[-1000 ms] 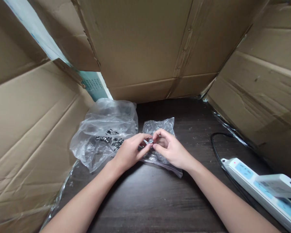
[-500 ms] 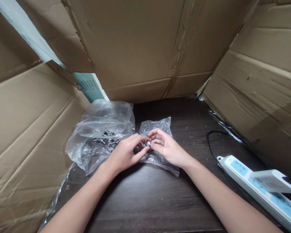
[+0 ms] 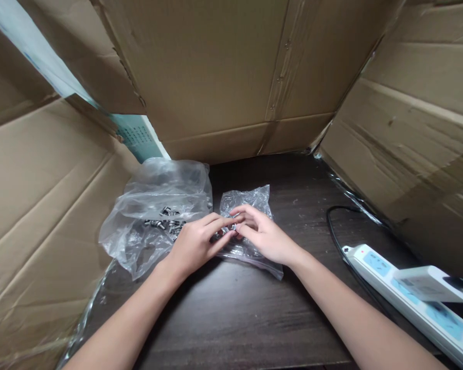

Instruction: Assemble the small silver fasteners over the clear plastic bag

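The small metal part (image 3: 233,227) sits just below frame centre, pinched by the left hand (image 3: 196,239) and right hand (image 3: 268,239). Expect light, rigid, possibly slippery handling; grip opposite edges. The clear bag (image 3: 250,196) beneath, on the table (image 3: 231,318), should yield softly.

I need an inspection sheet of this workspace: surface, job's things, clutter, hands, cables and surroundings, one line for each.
Surface: dark table, with small light specks.
Job's things: small metal piece, partly hidden by fingers; bolt-like parts at the large plastic bag; small plastic bag beneath the hands.
Clutter: white power strip at right, bearing a white adapter.
Hands: left hand and right hand meet fingertips around the metal piece.
Cables: black cable, curving beside the strip.
Surroundings: cardboard walls; greenish printed sheet through a gap.
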### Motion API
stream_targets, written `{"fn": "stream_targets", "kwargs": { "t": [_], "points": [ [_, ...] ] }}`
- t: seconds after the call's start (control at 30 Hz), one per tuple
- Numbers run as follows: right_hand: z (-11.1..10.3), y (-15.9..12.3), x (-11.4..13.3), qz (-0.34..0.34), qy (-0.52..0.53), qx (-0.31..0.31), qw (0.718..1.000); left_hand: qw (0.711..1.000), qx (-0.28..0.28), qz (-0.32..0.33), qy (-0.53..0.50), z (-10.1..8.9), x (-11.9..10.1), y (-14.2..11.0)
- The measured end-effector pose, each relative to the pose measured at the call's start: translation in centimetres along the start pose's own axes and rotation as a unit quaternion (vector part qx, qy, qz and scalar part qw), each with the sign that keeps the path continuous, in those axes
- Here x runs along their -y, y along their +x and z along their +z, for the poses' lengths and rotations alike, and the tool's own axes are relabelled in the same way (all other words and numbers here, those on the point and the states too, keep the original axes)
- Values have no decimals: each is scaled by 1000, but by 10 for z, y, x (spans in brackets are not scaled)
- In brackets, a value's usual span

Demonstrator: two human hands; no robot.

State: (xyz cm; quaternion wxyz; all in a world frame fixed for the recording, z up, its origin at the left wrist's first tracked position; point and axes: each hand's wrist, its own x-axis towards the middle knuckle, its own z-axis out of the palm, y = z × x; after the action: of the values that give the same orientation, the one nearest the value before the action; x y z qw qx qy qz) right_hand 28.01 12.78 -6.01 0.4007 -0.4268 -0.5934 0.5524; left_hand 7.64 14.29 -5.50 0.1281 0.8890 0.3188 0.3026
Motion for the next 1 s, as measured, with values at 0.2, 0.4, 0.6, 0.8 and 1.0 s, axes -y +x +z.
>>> {"fn": "stream_targets", "kwargs": {
  "t": [0.2,0.4,0.6,0.8,1.0],
  "points": [
    [1,-1,-2,-34,-19,-11,999,999,-33,19,16,2,3,0],
    [0,-2,-1,-42,-48,-5,998,997,-32,55,53,-1,8,0],
    [0,-3,3,-44,-31,6,999,998,12,59,7,-5,10,0],
    [-2,-2,1,-28,-32,18,999,998,31,53,4,-6,9,-1],
    [-2,-1,-1,-21,-38,26,999,998,28,53,25,-8,4,-1]
  ]
}}
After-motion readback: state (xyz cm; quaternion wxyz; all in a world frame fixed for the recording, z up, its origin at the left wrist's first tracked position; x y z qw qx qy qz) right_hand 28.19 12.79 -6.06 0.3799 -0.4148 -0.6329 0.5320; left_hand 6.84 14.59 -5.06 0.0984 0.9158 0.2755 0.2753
